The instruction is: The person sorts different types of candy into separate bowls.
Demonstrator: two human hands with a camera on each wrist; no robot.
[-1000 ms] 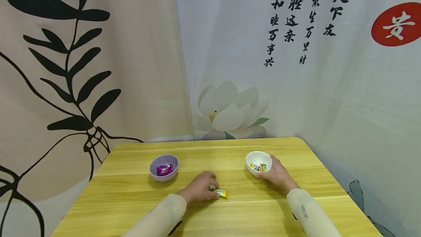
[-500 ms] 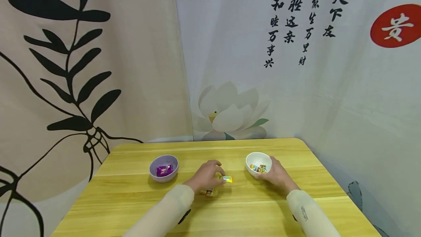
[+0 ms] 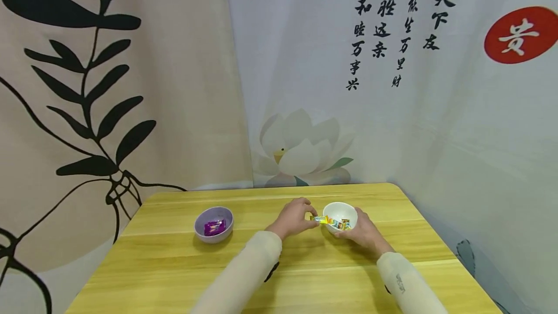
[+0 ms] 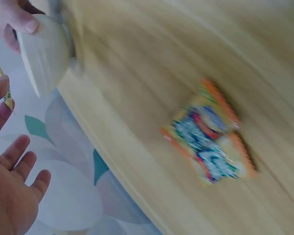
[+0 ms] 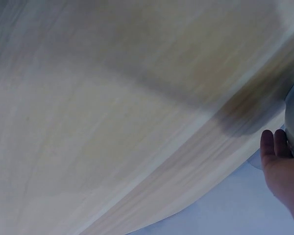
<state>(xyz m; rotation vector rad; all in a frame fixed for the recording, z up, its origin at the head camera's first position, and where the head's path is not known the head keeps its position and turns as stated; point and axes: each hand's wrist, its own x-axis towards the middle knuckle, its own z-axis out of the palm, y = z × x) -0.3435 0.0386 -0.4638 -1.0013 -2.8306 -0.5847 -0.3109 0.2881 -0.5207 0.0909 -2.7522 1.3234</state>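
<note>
My left hand (image 3: 296, 218) pinches a small yellow-wrapped candy (image 3: 321, 219) between thumb and fingertips, right at the left rim of the white bowl. In the left wrist view that candy (image 4: 9, 100) hangs in the air beside the bowl. Several wrapped candies (image 3: 344, 224) lie inside the white bowl (image 3: 333, 207). Around the bowl's right side, my right hand (image 3: 364, 231) grips the wall, thumb toward the front. The right wrist view catches only the fingers and the bowl's edge.
A purple bowl (image 3: 201, 222) holding a purple-wrapped candy (image 3: 215, 227) stands on the left of the wooden table (image 3: 174, 275). Orange-and-yellow candy packets (image 4: 208, 134) lie on the table in the left wrist view; the left arm hides them in the head view.
My left hand has lifted the yellow candy off the table and carried it right and away to the white bowl's rim. The right hand has stayed on the bowl.
</note>
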